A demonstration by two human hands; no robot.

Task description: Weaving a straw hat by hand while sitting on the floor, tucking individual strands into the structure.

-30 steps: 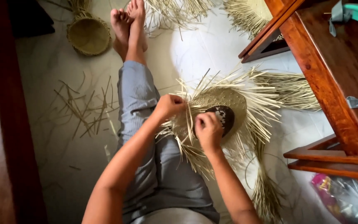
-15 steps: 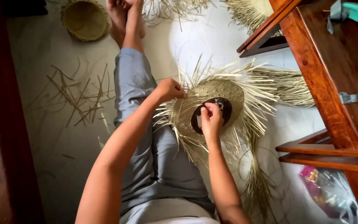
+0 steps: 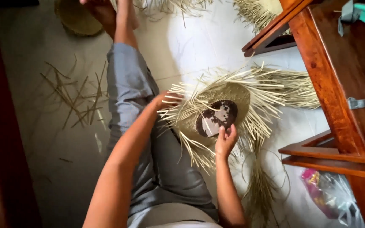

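**Straw weaving held on the lap, floor level**

Half-woven straw disc (image 3: 229, 95) with loose strand ends fanning all round; rests over the person's right thigh, partly on the pale floor (image 3: 216, 42). Dark round form (image 3: 216, 119) sits at its centre. Right hand (image 3: 226, 140) pinches the form's lower edge, fingers closed on it. Left hand (image 3: 164, 101) grips strands at the disc's left rim. Hands apart. Scattered straw bits (image 3: 74, 97) lie left of grey trouser leg (image 3: 127, 84). Wooden furniture (image 3: 339, 84) stands to the right.

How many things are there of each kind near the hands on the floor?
Hands: 2, left hand, right hand
Half-woven straw mat: 1
Dark round disc: 1
Round woven basket: 1
Plastic bag: 1
Total: 6
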